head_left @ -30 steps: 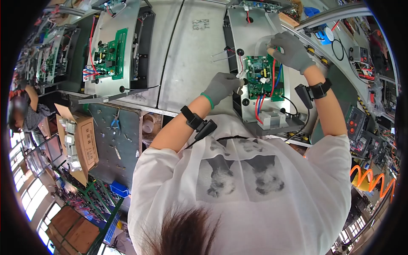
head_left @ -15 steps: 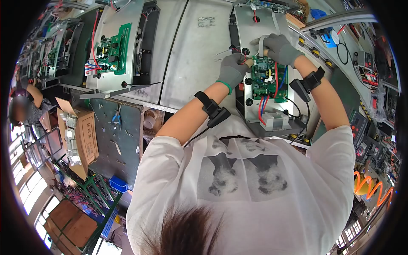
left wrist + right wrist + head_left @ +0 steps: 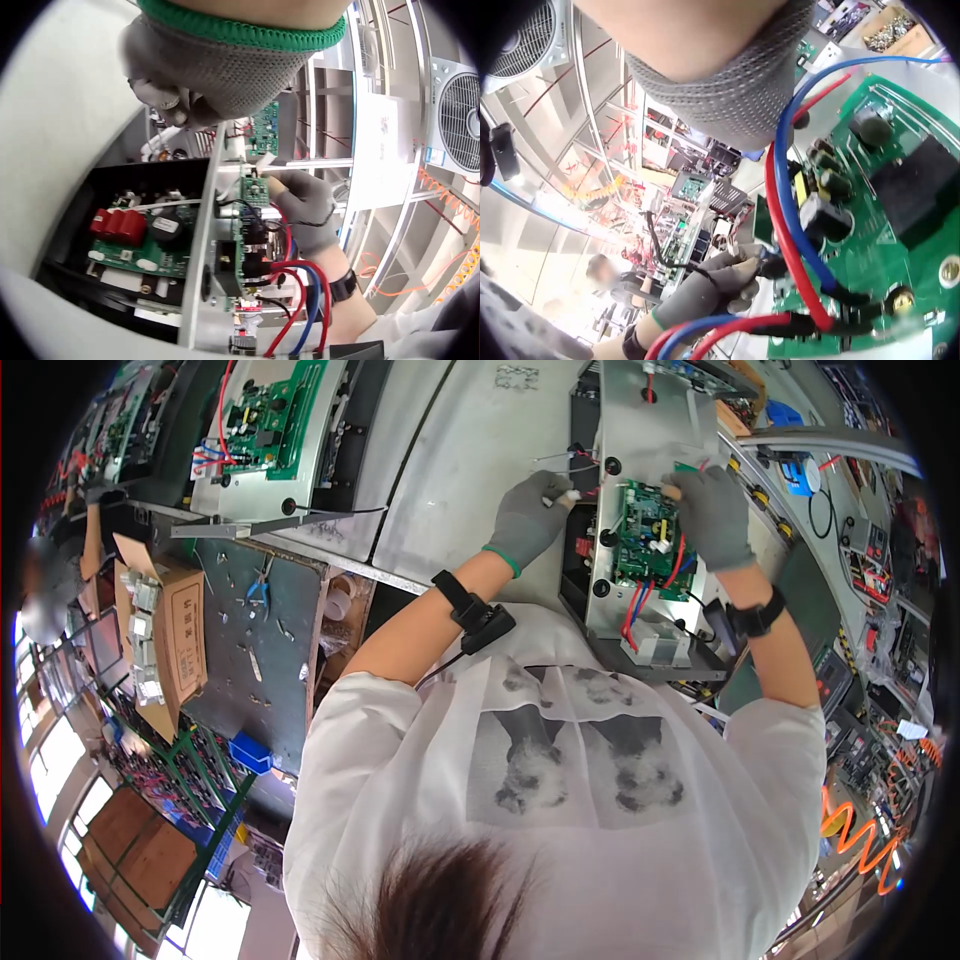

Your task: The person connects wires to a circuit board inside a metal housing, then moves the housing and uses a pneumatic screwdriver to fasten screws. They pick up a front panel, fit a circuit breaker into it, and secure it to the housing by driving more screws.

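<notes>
Brown cardboard forms the box (image 3: pixel 185 625) well to the left of the metal plate (image 3: pixel 655 440). Next come blue-handled pliers (image 3: pixel 258 596), on the dark worktop (image 3: pixel 280 700) left of that plate, and a second board (image 3: pixel 275 420), mounted on another unit farther off to the plate's left.

Just beside the plate's left edge is the gloved left hand (image 3: pixel 532 520), its fingers curled and their tips close together; I cannot tell whether they pinch something small.

On the plate itself lies the green circuit board (image 3: pixel 645 540). Its long axis follows the plate's, running away from the person, and the end with red and blue wires (image 3: pixel 784 225) points toward the silvery block (image 3: pixel 655 650) at the plate's near end. The board looks light, stiff and fragile; its bare edges seem the place to hold it, clear of the tall parts. The wires look springy but bendable, and the plate probably heavier and rather slippery.

Over the plate's right side, by the board's far end, the gloved right hand (image 3: pixel 712 520) reaches in with bent fingers; what they pinch, if anything, is hidden.
</notes>
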Available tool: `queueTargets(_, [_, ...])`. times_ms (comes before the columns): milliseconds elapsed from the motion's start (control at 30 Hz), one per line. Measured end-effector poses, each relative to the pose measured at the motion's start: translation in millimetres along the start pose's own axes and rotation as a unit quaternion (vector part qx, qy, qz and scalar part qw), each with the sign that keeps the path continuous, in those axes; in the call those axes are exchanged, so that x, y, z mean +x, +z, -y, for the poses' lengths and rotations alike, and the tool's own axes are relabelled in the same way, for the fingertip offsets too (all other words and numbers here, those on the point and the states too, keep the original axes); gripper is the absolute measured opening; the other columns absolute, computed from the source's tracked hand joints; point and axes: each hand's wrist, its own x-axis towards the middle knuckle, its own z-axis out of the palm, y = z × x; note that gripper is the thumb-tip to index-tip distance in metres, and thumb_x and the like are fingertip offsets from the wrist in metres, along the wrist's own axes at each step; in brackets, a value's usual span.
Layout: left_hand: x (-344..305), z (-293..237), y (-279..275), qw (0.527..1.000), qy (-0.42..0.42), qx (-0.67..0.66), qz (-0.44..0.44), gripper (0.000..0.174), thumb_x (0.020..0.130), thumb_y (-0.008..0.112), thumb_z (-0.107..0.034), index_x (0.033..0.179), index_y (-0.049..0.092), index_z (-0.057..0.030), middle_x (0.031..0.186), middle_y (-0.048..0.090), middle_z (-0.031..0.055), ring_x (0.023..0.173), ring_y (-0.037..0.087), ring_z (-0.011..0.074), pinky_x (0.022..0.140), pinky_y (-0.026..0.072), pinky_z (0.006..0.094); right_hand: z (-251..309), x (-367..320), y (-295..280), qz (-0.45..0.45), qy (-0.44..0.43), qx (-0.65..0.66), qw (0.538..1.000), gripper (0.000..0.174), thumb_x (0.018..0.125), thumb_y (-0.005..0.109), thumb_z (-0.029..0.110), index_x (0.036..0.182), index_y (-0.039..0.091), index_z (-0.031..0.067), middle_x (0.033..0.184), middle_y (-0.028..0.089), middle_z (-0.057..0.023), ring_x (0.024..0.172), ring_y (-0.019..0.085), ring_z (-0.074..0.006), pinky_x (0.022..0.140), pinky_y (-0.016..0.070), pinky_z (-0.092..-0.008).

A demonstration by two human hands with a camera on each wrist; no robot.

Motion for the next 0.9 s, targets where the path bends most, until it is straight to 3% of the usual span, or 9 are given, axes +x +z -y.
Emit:
queueTargets(100, [-7.2,42.6,-0.5,0.996,-0.033,0.006,0.084,0.021,0.082,0.063,-0.020,0.099,0.067,-0.0078,0.093,0.069,0.0086,0.082,0.064,0.0185,0.074,0.0499,0.0300,0.9,-1.8,8.8,-0.017,-0.009,-0.046,0.999,0.019,0.074,0.059,0.007,0.091,0.064,0.0141,0.076,0.061,-0.0058,0.078,0.057,-0.0260,0.067,0.0449,-0.0392])
queueTargets(333, [4.1,60.5,33.5,0.971,0.020,-0.029,0.235,0.026,0.081,0.064,-0.021,0.104,0.069,-0.0119,0.098,0.068,0.0083,0.087,0.063,0.0208,0.079,0.0491,0.0320,-12.1,29.7,3.8,0.135,-0.123,-0.183,0.966,0.018,0.072,0.059,0.011,0.090,0.058,0.0113,0.082,0.059,-0.0040,0.081,0.057,-0.0219,0.070,0.0453,-0.0358])
queueTargets(400, [9.6,65.4,42.9,0.969,0.046,-0.089,0.227,0.025,0.080,0.064,-0.023,0.102,0.069,-0.0134,0.096,0.067,0.0086,0.087,0.063,0.0229,0.080,0.0486,0.0338,-9.5,37.1,1.4,0.113,-0.157,-0.197,0.961,0.015,0.072,0.059,0.013,0.087,0.057,0.0113,0.086,0.056,-0.0039,0.081,0.056,-0.0211,0.070,0.0453,-0.0343])
queueTargets(467, [16.0,60.2,45.0,0.961,0.150,-0.004,0.234,0.024,0.080,0.064,-0.023,0.101,0.069,-0.0125,0.093,0.065,0.0099,0.087,0.062,0.0265,0.079,0.0487,0.0356,-7.9,40.0,-3.7,0.149,-0.164,-0.182,0.958,0.013,0.074,0.061,0.016,0.086,0.058,0.0116,0.088,0.055,-0.0041,0.081,0.056,-0.0201,0.068,0.0458,-0.0328])
queueTargets(600, [18.1,59.7,43.9,0.942,0.194,0.025,0.274,0.024,0.080,0.063,-0.024,0.098,0.068,-0.0101,0.092,0.063,0.0117,0.086,0.062,0.0298,0.077,0.0491,0.0376,-10.2,41.8,-3.0,0.186,-0.186,-0.222,0.939,0.012,0.076,0.061,0.018,0.086,0.058,0.0110,0.085,0.054,-0.0045,0.080,0.056,-0.0195,0.064,0.0462,-0.0321])
queueTargets(667, [12.0,55.0,48.2,0.943,0.224,0.123,0.211,0.023,0.080,0.062,-0.027,0.093,0.066,-0.0082,0.093,0.065,0.0120,0.084,0.062,0.0312,0.075,0.0499,0.0382,-11.6,43.2,0.5,0.210,-0.196,-0.235,0.929,0.013,0.078,0.061,0.018,0.088,0.058,0.0100,0.085,0.055,-0.0047,0.079,0.057,-0.0202,0.064,0.0478,-0.0321])
queueTargets(700, [12.9,57.9,51.1,0.944,0.224,0.120,0.211,0.023,0.080,0.062,-0.027,0.093,0.066,-0.0082,0.093,0.065,0.0120,0.084,0.062,0.0312,0.075,0.0499,0.0382,-10.8,43.8,1.4,0.212,-0.197,-0.236,0.928,0.013,0.078,0.061,0.018,0.088,0.058,0.0100,0.085,0.055,-0.0047,0.079,0.057,-0.0202,0.064,0.0478,-0.0321])
queueTargets(767, [14.2,68.2,60.2,0.979,0.096,-0.004,0.178,0.022,0.081,0.060,-0.029,0.085,0.064,-0.0079,0.088,0.067,0.0122,0.081,0.064,0.0324,0.074,0.0502,0.0399,-7.9,44.3,2.3,0.255,-0.170,-0.235,0.922,0.014,0.078,0.060,0.016,0.090,0.057,0.0091,0.085,0.055,-0.0053,0.080,0.058,-0.0209,0.067,0.0496,-0.0319])
queueTargets(900, [19.7,82.9,71.0,0.988,0.056,0.035,0.138,0.023,0.081,0.060,-0.031,0.084,0.064,-0.0083,0.082,0.067,0.0122,0.079,0.064,0.0326,0.073,0.0501,0.0409,-4.1,47.7,0.8,0.266,-0.180,-0.225,0.920,0.015,0.077,0.059,0.014,0.091,0.057,0.0087,0.086,0.054,-0.0056,0.081,0.059,-0.0215,0.068,0.0508,-0.0322])
